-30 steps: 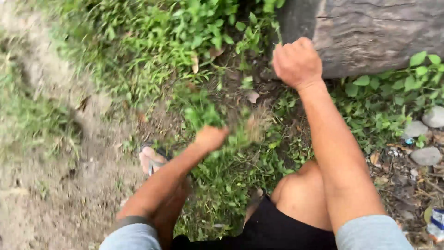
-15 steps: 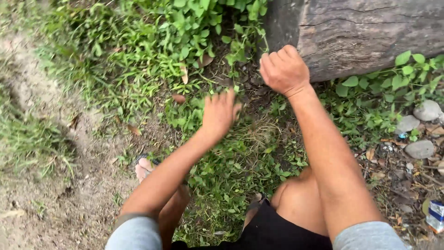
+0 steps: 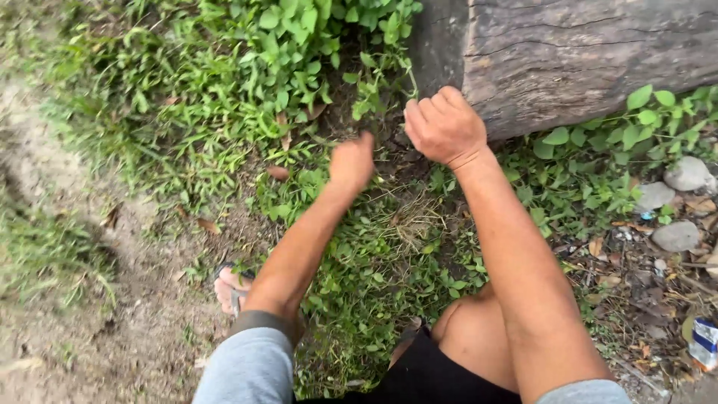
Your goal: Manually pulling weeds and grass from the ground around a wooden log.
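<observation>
My left hand reaches down into low green weeds at the foot of a weathered log. Its fingers are curled into the plants beside a bare dark patch of soil. My right hand is a closed fist just right of it, against the cut end of the log. A thin green stem rises by its fingers, but I cannot see anything inside the fist. Both forearms are bare, with grey sleeves at the bottom edge.
My bent right knee and a sandalled foot are below. Sandy bare ground lies to the left. Grey stones, dry leaves and a blue-and-white wrapper lie on the right.
The left hand flung a blurred clump of weeds aside, opened with fingers spread, then moved forward and closed into the plants by the log. The right fist stayed by the log.
</observation>
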